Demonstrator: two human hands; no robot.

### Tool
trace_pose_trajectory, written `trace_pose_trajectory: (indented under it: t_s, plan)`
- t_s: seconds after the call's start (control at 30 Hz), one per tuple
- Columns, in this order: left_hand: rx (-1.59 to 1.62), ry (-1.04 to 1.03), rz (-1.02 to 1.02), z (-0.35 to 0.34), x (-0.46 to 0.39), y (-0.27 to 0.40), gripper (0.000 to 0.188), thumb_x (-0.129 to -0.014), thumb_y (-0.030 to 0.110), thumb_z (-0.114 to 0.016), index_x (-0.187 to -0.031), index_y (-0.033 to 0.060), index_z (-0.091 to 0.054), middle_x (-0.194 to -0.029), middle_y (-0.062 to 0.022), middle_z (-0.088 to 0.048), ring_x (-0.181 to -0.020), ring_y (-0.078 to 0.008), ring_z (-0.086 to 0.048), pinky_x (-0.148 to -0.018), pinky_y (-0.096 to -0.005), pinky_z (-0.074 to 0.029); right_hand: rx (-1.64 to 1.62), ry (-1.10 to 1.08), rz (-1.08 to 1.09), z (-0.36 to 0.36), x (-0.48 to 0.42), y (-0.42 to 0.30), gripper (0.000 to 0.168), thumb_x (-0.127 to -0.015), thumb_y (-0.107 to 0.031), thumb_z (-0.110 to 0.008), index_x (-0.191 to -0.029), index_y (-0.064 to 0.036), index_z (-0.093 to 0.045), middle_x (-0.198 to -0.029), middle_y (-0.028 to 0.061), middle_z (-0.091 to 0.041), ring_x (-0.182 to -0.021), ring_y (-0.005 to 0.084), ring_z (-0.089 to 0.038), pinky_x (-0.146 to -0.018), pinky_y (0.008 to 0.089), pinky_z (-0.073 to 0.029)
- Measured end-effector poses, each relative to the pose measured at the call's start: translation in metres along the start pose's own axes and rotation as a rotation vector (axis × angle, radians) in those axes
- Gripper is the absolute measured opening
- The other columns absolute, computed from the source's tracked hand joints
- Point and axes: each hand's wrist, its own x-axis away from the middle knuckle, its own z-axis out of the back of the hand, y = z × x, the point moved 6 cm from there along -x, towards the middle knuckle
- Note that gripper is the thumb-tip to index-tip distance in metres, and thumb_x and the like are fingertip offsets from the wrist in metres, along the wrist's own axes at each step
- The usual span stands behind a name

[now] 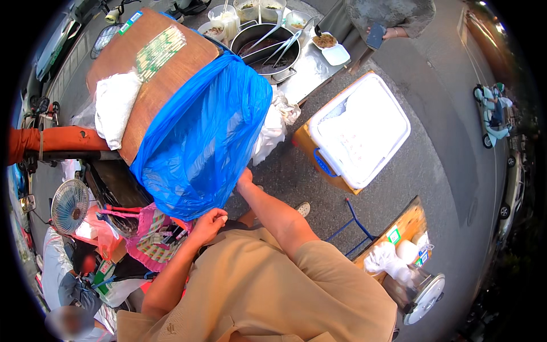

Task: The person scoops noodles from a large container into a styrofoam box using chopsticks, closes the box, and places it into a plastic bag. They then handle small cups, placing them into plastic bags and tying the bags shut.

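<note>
A large blue plastic bag (201,137) hangs wide at the mouth beside a brown wooden board (171,64). At the bag's lower edge is my left hand (212,223), its fingers curled and thumb close to them; whether it pinches the plastic is unclear. My right hand (245,178) is at the bag's lower right edge, its fingers mostly hidden. On the board lie a folded white cloth (116,109) and a packet of thin sticks with green print (161,52). Crumpled white plastic (271,128) hangs to the bag's right.
A divided metal pot (267,47) holds dark liquid and utensils, near food tubs. A white-lidded box (361,128) stands right, beyond a person holding a phone (376,35). Lower right are a blue metal stool frame (354,222) and a wooden board (401,235); a fan (70,207) is left.
</note>
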Motion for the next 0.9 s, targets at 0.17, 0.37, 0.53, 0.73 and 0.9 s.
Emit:
trace_pose_trajectory:
  t_s: [0.17,0.37,0.53,0.73,0.9]
  plan:
    - [0.064,-0.039,-0.082,-0.007,-0.022,0.011,0.021,-0.100,0.016,-0.064,-0.116,0.0023,-0.064,-0.096,-0.0005,-0.065,-0.086,-0.0096,-0.062,-0.076,-0.0265,-0.051,0.559,0.157,0.239,0.053,0.037,-0.041,0.020,-0.086,-0.021,-0.072,-0.098,-0.005,-0.073,-0.098,0.0139,-0.075,-0.088,0.0294,-0.072,-0.080,0.0411,-0.055]
    - [-0.282,-0.087,-0.246,-0.028,-0.057,0.091,0.029,-0.095,0.019,-0.069,-0.119,0.0023,-0.065,-0.108,-0.0080,-0.068,-0.095,-0.0211,-0.066,-0.085,-0.0340,-0.053,0.638,0.208,0.440,0.144,0.084,-0.096,0.009,-0.085,-0.010,-0.071,-0.093,-0.005,-0.068,-0.084,0.0097,-0.072,-0.079,0.0236,-0.070,-0.075,0.0388,-0.056]
    - [-0.767,0.122,-0.914,-0.058,-0.079,0.171,0.046,-0.087,0.023,-0.075,-0.126,0.0039,-0.061,-0.130,-0.0171,-0.062,-0.125,-0.0344,-0.056,-0.103,-0.0459,-0.046,0.781,-0.170,0.720,0.152,0.193,-0.184,0.010,-0.087,-0.005,-0.071,-0.095,-0.003,-0.066,-0.086,0.0098,-0.065,-0.074,0.0211,-0.064,-0.068,0.0360,-0.053]
    - [-0.805,-0.403,-0.455,-0.096,-0.132,0.181,0.040,-0.098,0.034,-0.065,-0.122,0.0022,-0.064,-0.115,-0.0149,-0.069,-0.109,-0.0288,-0.065,-0.093,-0.0393,-0.051,1.079,-0.111,1.226,0.141,0.278,-0.266,0.013,-0.085,-0.004,-0.070,-0.097,-0.003,-0.066,-0.089,0.0123,-0.063,-0.092,0.0327,-0.062,-0.080,0.0432,-0.051]
    - [0.132,-0.304,-0.278,-0.081,-0.157,0.161,0.036,-0.106,0.035,-0.055,-0.106,0.0032,-0.072,-0.106,-0.0105,-0.073,-0.092,-0.0247,-0.069,-0.082,-0.0409,-0.054,0.663,0.084,1.094,0.151,0.288,-0.269,0.013,-0.091,-0.008,-0.071,-0.102,-0.002,-0.066,-0.088,0.0087,-0.065,-0.081,0.0238,-0.064,-0.073,0.0363,-0.053]
